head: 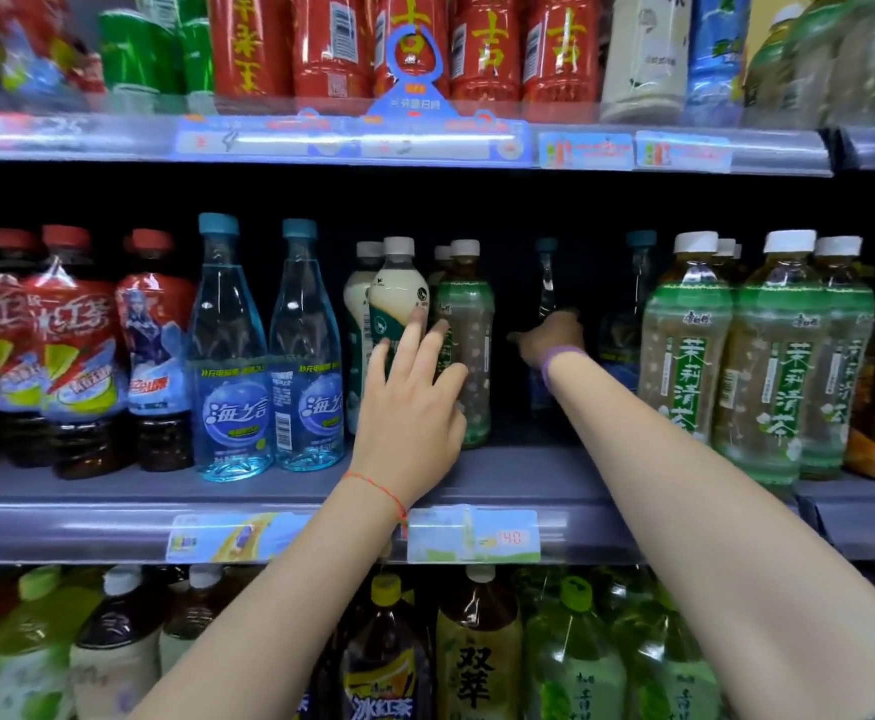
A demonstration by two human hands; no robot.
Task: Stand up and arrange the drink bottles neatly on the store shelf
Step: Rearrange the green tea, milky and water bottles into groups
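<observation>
Two bare forearms rise from the bottom of the frame toward the middle shelf (113,527). The left hand (409,402), a red thread round its wrist, sits at the centre with fingers straight and spread, fingertips (417,317) touching a cream-and-green bottle (399,298) and the green tea bottle (469,345) just to its right. The right hand (552,337), a purple band on its wrist, reaches deep into the dark gap right of centre, at a clear blue-capped bottle (545,283) standing far back; whether its fingers close round that bottle cannot be told in the shadow. Left of centre two blue-capped water bottles (269,366) stand upright at the shelf front, with red-capped iced tea bottles (76,350) further left. At the right, white-capped jasmine tea bottles (726,356) stand upright in rows. Red bottles (409,44) line the upper shelf.
</observation>
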